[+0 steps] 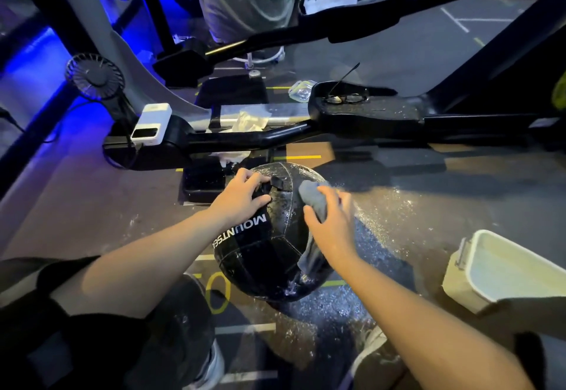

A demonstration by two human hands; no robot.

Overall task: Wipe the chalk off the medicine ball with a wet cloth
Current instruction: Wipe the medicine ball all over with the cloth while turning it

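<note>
A: Where's the ball?

B: The medicine ball (269, 236) sits on the gym floor (92, 206), right in front of the person's knees, just below a black machine bar (245, 135).

A: What's the left hand doing?

B: Left hand (242, 195) rests on top of the ball, fingers bent around a small black tab there. The grip is partly closed, holding the ball steady, I think.

A: And the right?

B: Right hand (332, 227) is closed on the wet cloth (312, 202), pressed to the ball's right side. A tail of cloth hangs down by the wrist.

A: Which step is this?

B: Wiping, prob. mid-way. The ball looks shiny & wet, w/ white specks near the top. Lots of drops on the floor too.

A: What next?

B: My guess: turn the ball w/ the left hand so a new part faces up, then rub again. Maybe dip the cloth in the white tub (477, 270) nearby on the right.
</note>
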